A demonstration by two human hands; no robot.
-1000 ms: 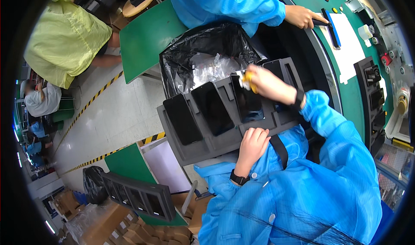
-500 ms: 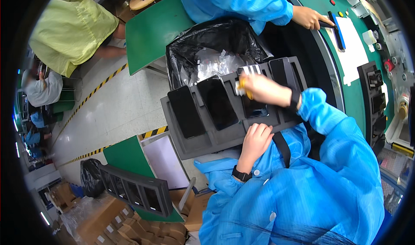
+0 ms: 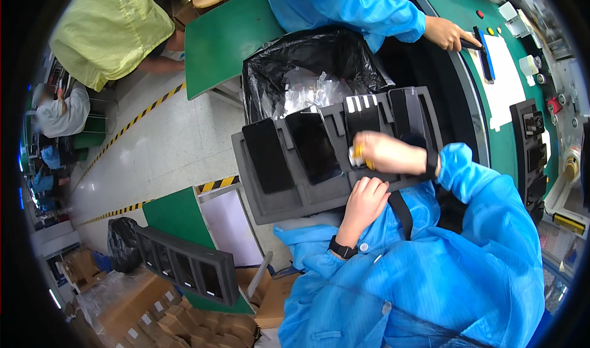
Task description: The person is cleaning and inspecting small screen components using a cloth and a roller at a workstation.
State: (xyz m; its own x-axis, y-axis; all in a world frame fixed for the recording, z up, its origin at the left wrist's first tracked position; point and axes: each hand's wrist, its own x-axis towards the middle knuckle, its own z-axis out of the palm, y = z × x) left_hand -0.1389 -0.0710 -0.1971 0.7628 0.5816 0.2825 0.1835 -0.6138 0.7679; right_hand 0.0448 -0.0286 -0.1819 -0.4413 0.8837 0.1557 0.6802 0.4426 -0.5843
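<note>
My right hand (image 3: 393, 154) is closed around a small white-and-yellow piece (image 3: 356, 156), its exact kind blurred. The piece is over the lower end of a smartphone (image 3: 362, 116) with white stripes near its top. This phone lies in a dark grey foam tray (image 3: 279, 208), partly hidden by my hand. My left hand (image 3: 367, 199) grips the tray's near edge, fingers over the rim, thumb hidden. To the left lie two dark phones, the outer phone (image 3: 268, 157) and the inner phone (image 3: 313, 145). Another phone (image 3: 407, 111) lies at the right end.
Beyond the tray stands a black-lined bin (image 3: 258, 71) holding clear plastic scraps. A co-worker's hand (image 3: 450, 33) holds a blue-edged roller or scraper (image 3: 485, 56) over a green bench. Another phone tray (image 3: 184, 268) rests at lower left, near cardboard boxes (image 3: 126, 305).
My right hand has moved down the striped phone toward its near end, uncovering the upper part. My left hand stays on the tray edge.
</note>
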